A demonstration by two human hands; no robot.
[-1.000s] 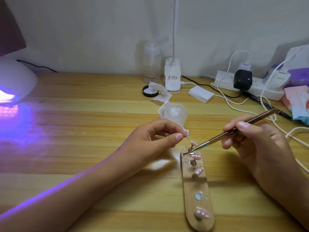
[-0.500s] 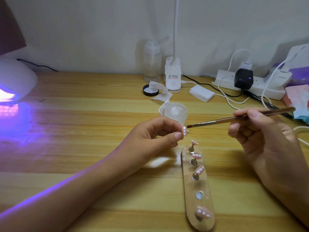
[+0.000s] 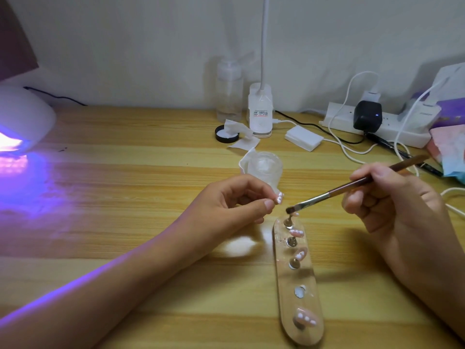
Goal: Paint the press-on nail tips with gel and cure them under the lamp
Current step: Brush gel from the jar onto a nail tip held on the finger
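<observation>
While pinched between left fingers (image 3: 263,205), nail tip (image 3: 279,197) just beside the brush (image 3: 334,190) bristles, handle gripped by right fingers (image 3: 377,173).

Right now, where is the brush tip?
Head view, right of centre: brush tip at the holder's far end, right of the nail tip the left hand pinches.

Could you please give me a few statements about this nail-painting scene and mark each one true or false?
1. The left hand pinches a nail tip. True.
2. The right hand grips a brush. True.
3. The curing lamp is switched off. False: it glows purple.
4. The holder strip sits under the curing lamp. False: it lies on the table near the hands, well away from the lamp.
</observation>
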